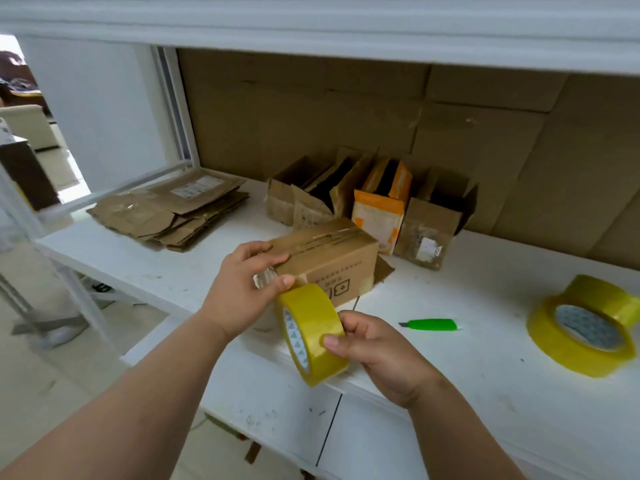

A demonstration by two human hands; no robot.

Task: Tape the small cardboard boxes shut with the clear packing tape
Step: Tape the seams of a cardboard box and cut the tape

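A small closed cardboard box (332, 258) sits near the front edge of the white table (485, 341), with clear tape along its top seam. My left hand (242, 289) grips the box's near left end, thumb pressing a strip of tape there. My right hand (374, 348) holds a yellowish roll of packing tape (313, 332) upright just in front of the box. The tape runs from the roll up to the box end.
A green utility knife (433, 324) lies right of the roll. Two more tape rolls (585, 330) rest at the right. Several open small boxes (374, 202) stand behind, flattened cardboard (173, 209) lies at the left. A shelf overhangs above.
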